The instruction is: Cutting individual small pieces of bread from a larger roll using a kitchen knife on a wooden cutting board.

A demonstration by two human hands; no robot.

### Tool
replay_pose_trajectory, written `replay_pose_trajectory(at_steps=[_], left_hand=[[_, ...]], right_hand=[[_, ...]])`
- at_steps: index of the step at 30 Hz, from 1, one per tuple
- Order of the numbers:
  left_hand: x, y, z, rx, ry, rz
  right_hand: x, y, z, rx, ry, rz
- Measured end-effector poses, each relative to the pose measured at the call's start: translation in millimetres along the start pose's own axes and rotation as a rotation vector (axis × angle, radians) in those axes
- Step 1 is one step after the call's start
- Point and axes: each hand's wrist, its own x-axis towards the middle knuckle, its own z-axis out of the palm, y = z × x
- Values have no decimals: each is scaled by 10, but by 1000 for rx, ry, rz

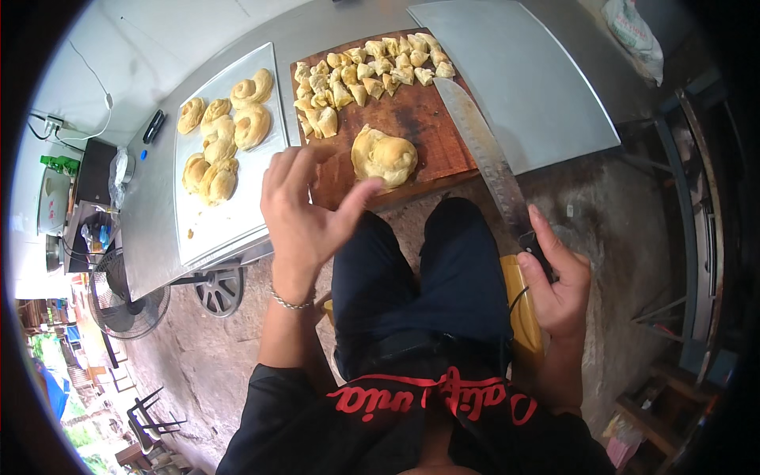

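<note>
My right hand (558, 282) grips the black handle of a large knife (484, 139). Its broad, stained blade points away from me, over the right edge of a wooden cutting board (424, 127). A coiled, pale yellow dough roll (385, 155) sits whole near the board's front edge. Just left of it hovers my left hand (312, 205), fingers spread and holding nothing; whether the thumb touches the roll I cannot tell. Many cut dough pieces (362, 68) cover the board's far and left parts. Several more coiled rolls (219, 139) rest on a metal tray (258, 196) at left.
A flat metal sheet (522, 77) lies right of the board on the metal table (148, 219). A white plastic bag (632, 35) is at the far right. Below the table's left end stands a fan (127, 294). A black object (154, 126) lies beyond the tray.
</note>
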Motion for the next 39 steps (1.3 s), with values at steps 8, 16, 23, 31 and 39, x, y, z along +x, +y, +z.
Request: replay_pose_trajectory(at_steps=[8,16,23,31,39], left_hand=[[76,119,344,142,-86,-6],[317,-25,377,-296,-320,62],[387,-95,457,-371,-310,160],[362,-115,467,-369,-287,154],[360,-101,476,-318,-251,208]], right_hand=[[-15,-71,6,-40,-5,-30],[5,-44,86,-57,16,-22],[94,-67,264,-83,22,-59],[122,-131,379,-284,9,-69],[112,-263,434,-589,-62,-95]])
